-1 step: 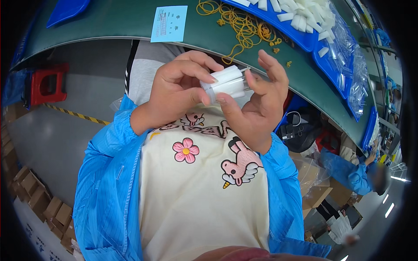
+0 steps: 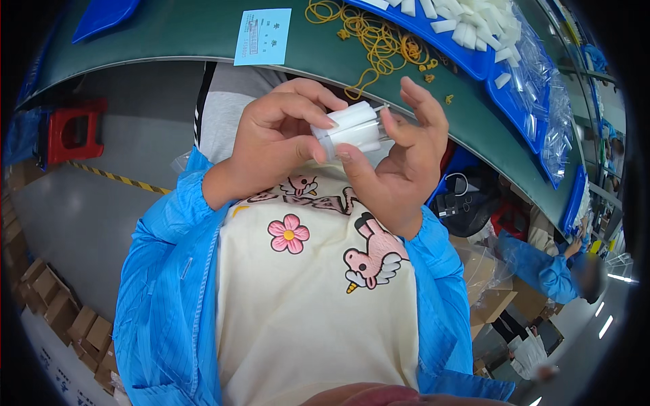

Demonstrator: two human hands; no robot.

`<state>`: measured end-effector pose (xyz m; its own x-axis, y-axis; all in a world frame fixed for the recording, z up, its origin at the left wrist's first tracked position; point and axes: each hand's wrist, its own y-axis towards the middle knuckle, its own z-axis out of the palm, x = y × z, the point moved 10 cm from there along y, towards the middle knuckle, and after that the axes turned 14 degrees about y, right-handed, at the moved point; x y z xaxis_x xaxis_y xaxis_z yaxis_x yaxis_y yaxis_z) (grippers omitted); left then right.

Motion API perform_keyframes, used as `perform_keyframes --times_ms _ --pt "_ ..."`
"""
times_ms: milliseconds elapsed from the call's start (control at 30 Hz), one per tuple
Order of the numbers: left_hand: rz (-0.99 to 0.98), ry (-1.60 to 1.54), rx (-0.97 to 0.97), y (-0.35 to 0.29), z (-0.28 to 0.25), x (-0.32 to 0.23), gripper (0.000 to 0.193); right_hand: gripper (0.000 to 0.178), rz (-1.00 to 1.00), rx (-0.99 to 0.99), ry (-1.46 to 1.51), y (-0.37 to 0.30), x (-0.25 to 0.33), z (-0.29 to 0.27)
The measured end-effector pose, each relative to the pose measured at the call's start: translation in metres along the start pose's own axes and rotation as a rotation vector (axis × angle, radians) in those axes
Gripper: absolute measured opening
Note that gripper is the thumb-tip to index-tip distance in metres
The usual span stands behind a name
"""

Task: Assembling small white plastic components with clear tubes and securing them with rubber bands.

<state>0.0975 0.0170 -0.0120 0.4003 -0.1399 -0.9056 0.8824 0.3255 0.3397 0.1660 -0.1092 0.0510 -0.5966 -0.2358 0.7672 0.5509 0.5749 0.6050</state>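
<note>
- presently, left hand [image 2: 274,125]: fingers and thumb closed on the left end of the bundle.
- bundle [image 2: 349,125]: white lengths and clear parts, tilted, between both hands, above the lap, just near of the table edge.
- right hand [image 2: 409,152]: thumb touching the bundle's near side, forefinger bent at its right end, other fingers raised; whether it grips, cannot tell.
- table [image 2: 169,40]: green, across the far side.
- bands [image 2: 382,51]: yellow, loose heap on the table, far of the bundle.
- card [image 2: 263,40]: pale blue, left of the bands.
- tray [image 2: 476,66]: blue, far right, holding white pieces [image 2: 470,27].
- clear pieces [image 2: 554,145]: piled, right of the white pieces.
- stool [image 2: 74,132]: red, on the floor, left.
</note>
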Motion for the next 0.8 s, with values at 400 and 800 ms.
perform_keyframes --times_ms 400,800 --pt "-0.14 -0.234 -0.029 -0.001 0.002 0.01 0.024 0.043 0.014 0.027 0.133 0.005 -0.002 -0.011" --pt "-0.369 -0.322 0.042 -0.011 0.011 0.026 0.021 0.04 -0.051 0.098 0.37 0.001 0.001 -0.017"
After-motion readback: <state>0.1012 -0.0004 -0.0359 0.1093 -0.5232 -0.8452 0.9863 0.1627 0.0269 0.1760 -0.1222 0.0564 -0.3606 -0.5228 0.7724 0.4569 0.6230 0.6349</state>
